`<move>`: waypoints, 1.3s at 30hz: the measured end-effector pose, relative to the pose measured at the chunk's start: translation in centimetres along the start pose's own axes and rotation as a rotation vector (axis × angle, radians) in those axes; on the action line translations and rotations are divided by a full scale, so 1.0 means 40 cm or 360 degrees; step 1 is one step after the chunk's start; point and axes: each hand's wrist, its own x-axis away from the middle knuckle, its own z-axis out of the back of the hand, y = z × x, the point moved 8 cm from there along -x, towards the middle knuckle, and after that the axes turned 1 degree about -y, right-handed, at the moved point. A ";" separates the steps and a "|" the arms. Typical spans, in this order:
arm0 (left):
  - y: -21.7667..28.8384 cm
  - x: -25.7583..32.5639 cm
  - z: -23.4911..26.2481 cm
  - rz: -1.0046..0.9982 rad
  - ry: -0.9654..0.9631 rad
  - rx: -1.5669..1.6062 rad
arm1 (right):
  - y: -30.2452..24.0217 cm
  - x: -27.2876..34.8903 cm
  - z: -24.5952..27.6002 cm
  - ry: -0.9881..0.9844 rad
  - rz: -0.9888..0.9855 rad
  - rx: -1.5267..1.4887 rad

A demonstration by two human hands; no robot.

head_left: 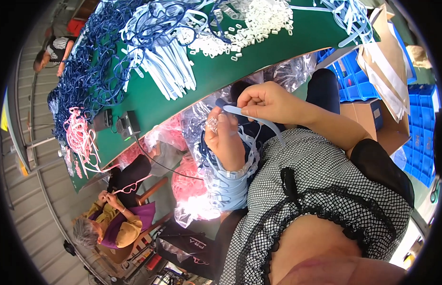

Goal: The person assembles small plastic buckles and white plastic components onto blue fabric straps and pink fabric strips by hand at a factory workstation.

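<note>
My right hand (266, 102) pinches a light blue rubbery strap (233, 110) near its rounded end, and the rest of the strap curves down past my fingers. My left hand (222, 137) is closed just left of it, with small clear plastic pieces (211, 124) against its fingers. A short dark blue strip (221, 102) shows at the left fingertips; which hand holds it, if either, I cannot tell. Below and around my left wrist lies a bundle of light blue straps (230, 187) in clear plastic.
On the green table (216, 76) lie white clips (268, 19), light blue straps (166, 71), tangled dark blue cords (88, 80), pink straps (81, 135) and a black box (128, 123). Blue crates (349, 78) and a carton (361, 116) stand right. Two people sit left, one handling a pink strap (131, 187).
</note>
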 end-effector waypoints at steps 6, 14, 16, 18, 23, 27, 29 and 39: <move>-0.014 0.017 -0.022 -0.0063 -0.0110 -0.0477 | 0.033 0.033 0.028 0.0148 -0.0247 -0.0257; -0.031 0.024 -0.045 -0.0035 -0.0172 -0.0716 | 0.070 0.066 0.049 0.0330 -0.0478 -0.0592; -0.030 0.023 -0.048 -0.0069 -0.0217 -0.0798 | 0.063 0.065 0.048 0.0312 -0.0485 -0.0595; -0.030 0.023 -0.053 -0.0107 -0.0263 -0.0878 | 0.064 0.062 0.045 0.0292 -0.0489 -0.0596; -0.030 0.023 -0.058 -0.0252 -0.0359 -0.1094 | 0.082 0.068 0.047 0.0344 -0.0627 -0.0720; -0.039 0.023 -0.050 -0.0269 -0.0363 -0.1048 | 0.094 0.066 0.042 0.0366 -0.0619 -0.0843; -0.039 0.022 -0.054 -0.0306 -0.0386 -0.1068 | 0.089 0.061 0.043 0.0396 -0.0575 -0.0816; -0.048 0.025 -0.053 -0.0230 -0.0361 -0.1126 | 0.108 0.076 0.051 0.0427 -0.0652 -0.0841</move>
